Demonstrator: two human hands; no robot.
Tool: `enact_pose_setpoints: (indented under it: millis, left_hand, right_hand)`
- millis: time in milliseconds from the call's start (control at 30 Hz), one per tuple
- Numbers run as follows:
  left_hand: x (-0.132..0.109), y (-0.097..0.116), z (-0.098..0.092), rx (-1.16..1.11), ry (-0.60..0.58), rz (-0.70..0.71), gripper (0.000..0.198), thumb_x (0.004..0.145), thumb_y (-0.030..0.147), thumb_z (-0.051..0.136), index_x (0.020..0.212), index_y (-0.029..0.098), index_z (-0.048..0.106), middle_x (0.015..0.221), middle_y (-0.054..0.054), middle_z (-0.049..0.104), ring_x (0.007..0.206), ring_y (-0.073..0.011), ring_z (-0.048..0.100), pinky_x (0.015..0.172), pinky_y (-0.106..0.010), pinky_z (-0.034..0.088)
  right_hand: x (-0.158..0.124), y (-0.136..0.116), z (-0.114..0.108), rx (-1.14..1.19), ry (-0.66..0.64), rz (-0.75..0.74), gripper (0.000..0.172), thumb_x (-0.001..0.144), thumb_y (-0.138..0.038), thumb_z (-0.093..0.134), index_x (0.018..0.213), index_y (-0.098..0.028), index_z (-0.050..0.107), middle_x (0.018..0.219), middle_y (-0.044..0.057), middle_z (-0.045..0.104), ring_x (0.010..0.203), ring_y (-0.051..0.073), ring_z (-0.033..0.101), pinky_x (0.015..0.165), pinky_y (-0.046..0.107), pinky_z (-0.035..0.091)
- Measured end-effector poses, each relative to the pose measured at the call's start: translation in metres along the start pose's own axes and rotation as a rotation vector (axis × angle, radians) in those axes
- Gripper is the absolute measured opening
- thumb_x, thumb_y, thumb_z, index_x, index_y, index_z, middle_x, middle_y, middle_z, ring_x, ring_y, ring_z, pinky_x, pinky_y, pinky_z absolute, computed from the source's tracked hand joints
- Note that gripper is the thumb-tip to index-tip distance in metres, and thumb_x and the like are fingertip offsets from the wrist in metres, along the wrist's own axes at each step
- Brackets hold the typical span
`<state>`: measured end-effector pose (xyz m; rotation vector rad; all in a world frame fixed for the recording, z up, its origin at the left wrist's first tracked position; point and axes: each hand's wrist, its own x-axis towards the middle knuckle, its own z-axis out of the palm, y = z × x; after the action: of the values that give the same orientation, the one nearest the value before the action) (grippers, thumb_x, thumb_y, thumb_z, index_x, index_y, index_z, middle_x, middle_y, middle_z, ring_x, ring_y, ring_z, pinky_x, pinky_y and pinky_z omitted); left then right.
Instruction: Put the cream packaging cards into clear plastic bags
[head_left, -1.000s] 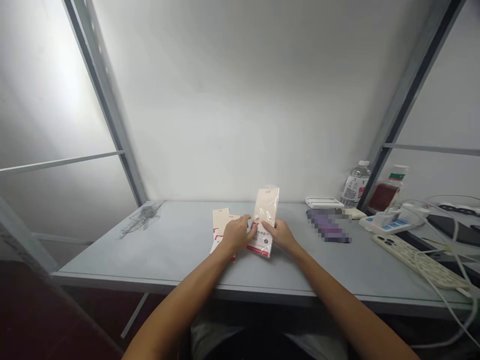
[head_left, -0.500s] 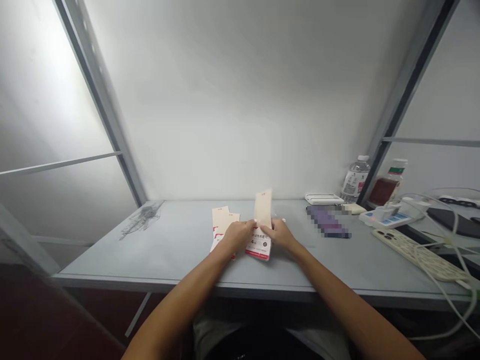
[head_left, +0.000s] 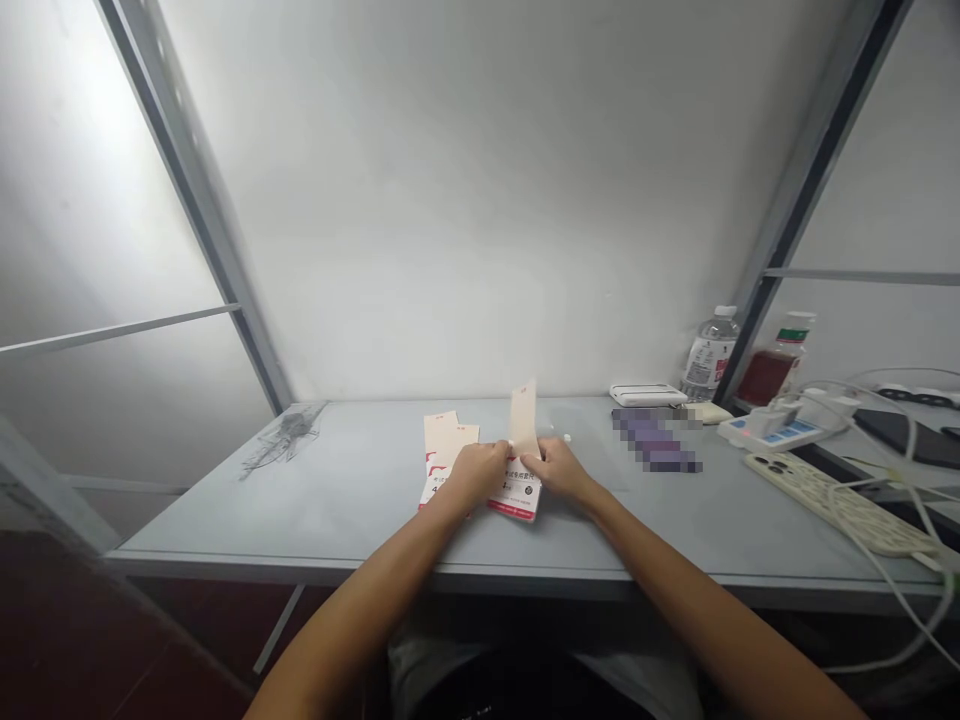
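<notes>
Both hands grip a ruler set packet (head_left: 514,497), white with a red lower band and dark print. Its cream upper flap (head_left: 524,420) stands up, bent away from the printed front. My left hand (head_left: 480,467) is closed on the packet's left edge near the fold. On the opposite edge, my right hand (head_left: 561,468) pinches it with the thumb in front. Two similar packets (head_left: 442,436) overlap on the table to the left, partly covered by my left hand and forearm. What lies inside the held packet is hidden.
A grey table (head_left: 345,500) meets a pale wall. To the right are a white flat device (head_left: 648,396), a blurred purple item (head_left: 656,442), a water bottle (head_left: 709,355), a power strip (head_left: 772,432), a patterned phone case (head_left: 836,503) and loose white cables. Dark scribbles (head_left: 283,440) mark the left end.
The packet's upper flap has tilted and narrowed in view, its top shifting slightly left. The packet's lower part has moved slightly left. Both hands keep their hold in nearly the same place.
</notes>
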<state>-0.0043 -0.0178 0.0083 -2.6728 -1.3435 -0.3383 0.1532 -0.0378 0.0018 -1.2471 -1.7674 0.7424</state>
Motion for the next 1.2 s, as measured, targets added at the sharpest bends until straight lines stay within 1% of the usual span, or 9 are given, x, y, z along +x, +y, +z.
enact_pose_setpoints:
  millis: [200, 400, 567, 733, 833, 933, 1033, 1133, 1200]
  left_hand:
    - [0.001, -0.002, 0.007, -0.020, 0.056, -0.026, 0.023, 0.085, 0.020, 0.032, 0.089, 0.016, 0.054, 0.071, -0.006, 0.062, 0.062, -0.0192, 0.059, 0.055, -0.027, 0.038]
    - [0.001, -0.001, 0.008, -0.088, 0.109, -0.059, 0.036, 0.089, 0.026, 0.027, 0.120, 0.018, 0.044, 0.077, -0.007, 0.064, 0.066, -0.0197, 0.060, 0.060, -0.029, 0.040]
    - [0.002, -0.003, 0.009, -0.108, 0.083, -0.068, 0.031, 0.087, 0.024, 0.030, 0.108, 0.015, 0.051, 0.072, -0.008, 0.063, 0.063, -0.0203, 0.059, 0.061, -0.029, 0.039]
    - [0.003, -0.006, 0.008, -0.207, 0.163, -0.147, 0.032, 0.087, 0.027, 0.031, 0.108, 0.017, 0.053, 0.074, -0.007, 0.064, 0.065, -0.0201, 0.059, 0.061, -0.028, 0.038]
    - [0.004, -0.008, 0.006, -0.324, 0.218, -0.181, 0.032, 0.088, 0.033, 0.031, 0.108, 0.020, 0.052, 0.075, -0.005, 0.064, 0.067, -0.0177, 0.058, 0.061, -0.026, 0.038]
    - [0.005, -0.013, 0.004, -0.560, 0.311, -0.276, 0.030, 0.087, 0.040, 0.033, 0.090, 0.021, 0.056, 0.074, -0.003, 0.063, 0.064, -0.0155, 0.057, 0.061, -0.026, 0.039]
    - [0.005, -0.020, 0.002, -0.763, 0.334, -0.347, 0.032, 0.086, 0.043, 0.034, 0.080, 0.020, 0.055, 0.076, -0.003, 0.062, 0.053, -0.0119, 0.054, 0.057, -0.026, 0.040]
    - [0.005, -0.022, 0.001, -0.891, 0.354, -0.364, 0.027, 0.083, 0.042, 0.041, 0.096, 0.020, 0.051, 0.085, -0.003, 0.061, 0.048, -0.0087, 0.053, 0.054, -0.025, 0.041]
    - [0.005, -0.021, 0.000, -0.942, 0.413, -0.345, 0.035, 0.080, 0.037, 0.048, 0.111, 0.022, 0.043, 0.094, -0.004, 0.060, 0.051, -0.0076, 0.054, 0.055, -0.024, 0.042]
  right_hand:
    - [-0.001, 0.001, 0.002, 0.006, 0.004, -0.018, 0.016, 0.067, -0.023, 0.044, 0.052, -0.017, 0.042, 0.049, -0.002, 0.049, 0.047, 0.011, 0.044, 0.042, 0.021, 0.030]
    - [-0.001, 0.000, 0.002, 0.036, 0.002, -0.026, 0.015, 0.068, -0.024, 0.043, 0.055, -0.017, 0.046, 0.051, 0.000, 0.051, 0.048, 0.012, 0.046, 0.045, 0.023, 0.033]
    - [-0.001, 0.002, 0.005, 0.038, -0.005, -0.037, 0.018, 0.068, -0.025, 0.045, 0.052, -0.017, 0.043, 0.048, -0.002, 0.047, 0.046, 0.010, 0.041, 0.043, 0.022, 0.029]
    - [0.000, 0.001, 0.010, 0.059, 0.022, -0.047, 0.020, 0.070, -0.027, 0.047, 0.052, -0.016, 0.046, 0.050, -0.001, 0.050, 0.047, 0.011, 0.043, 0.043, 0.023, 0.030]
    - [0.004, 0.000, 0.009, 0.123, 0.088, -0.008, 0.022, 0.072, -0.032, 0.050, 0.059, -0.015, 0.054, 0.056, 0.002, 0.057, 0.051, 0.014, 0.050, 0.046, 0.024, 0.035]
    - [0.006, -0.001, 0.006, 0.239, 0.098, 0.034, 0.031, 0.074, -0.042, 0.051, 0.068, -0.013, 0.059, 0.064, 0.005, 0.063, 0.059, 0.018, 0.057, 0.051, 0.026, 0.041]
    - [0.006, -0.002, 0.003, 0.331, 0.089, 0.058, 0.039, 0.074, -0.051, 0.051, 0.071, -0.014, 0.062, 0.069, 0.007, 0.066, 0.063, 0.020, 0.060, 0.055, 0.028, 0.045]
    - [0.007, 0.000, 0.001, 0.384, 0.099, 0.081, 0.040, 0.072, -0.054, 0.054, 0.072, -0.014, 0.062, 0.070, 0.008, 0.067, 0.063, 0.021, 0.062, 0.055, 0.030, 0.046]
    - [0.008, 0.003, 0.001, 0.433, 0.096, 0.087, 0.040, 0.070, -0.054, 0.056, 0.076, -0.014, 0.061, 0.072, 0.008, 0.067, 0.064, 0.022, 0.063, 0.056, 0.031, 0.048]
